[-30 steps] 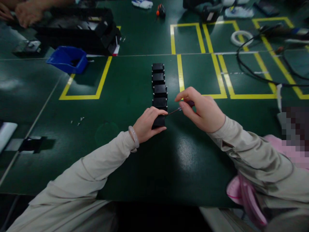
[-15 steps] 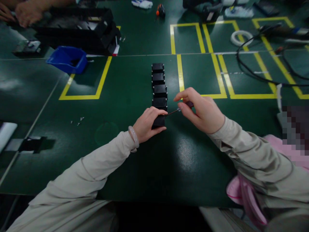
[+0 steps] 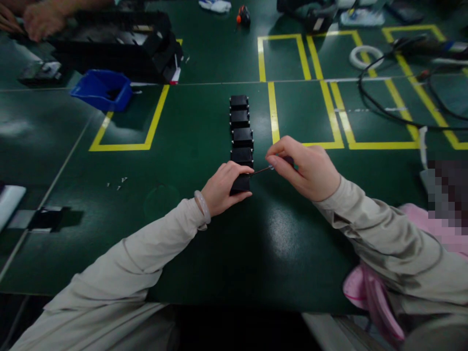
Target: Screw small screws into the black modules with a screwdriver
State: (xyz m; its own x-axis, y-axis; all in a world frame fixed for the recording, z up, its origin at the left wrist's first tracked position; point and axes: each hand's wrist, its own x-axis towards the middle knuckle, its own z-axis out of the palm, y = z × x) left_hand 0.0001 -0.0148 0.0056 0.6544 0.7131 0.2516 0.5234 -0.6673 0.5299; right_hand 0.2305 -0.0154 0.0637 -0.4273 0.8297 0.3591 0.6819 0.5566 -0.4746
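My left hand [image 3: 224, 187] is closed around the nearest black block [image 3: 240, 185], forefinger across its far side and thumb along its near side. Beyond it, several similar black blocks [image 3: 242, 137] stand in a row leading away from me, with small shiny screws at their sides. My right hand [image 3: 306, 168] grips a screwdriver [image 3: 260, 170] by its dark handle, which the fingers partly cover. The thin shaft points left, and its tip meets the right side of the nearest block. Several small loose screws [image 3: 123, 180] lie on the green table to the left.
A blue bin [image 3: 104, 90] sits at the back left, before a long black housing [image 3: 157, 48]. Another person's hand [image 3: 44, 22] is behind it. Yellow tape outlines mark the table. A white tape roll [image 3: 365, 57] and black cable [image 3: 380, 109] lie back right.
The fingers of my right hand have closed in and turned on the screwdriver handle. My left hand and the block stay in place.
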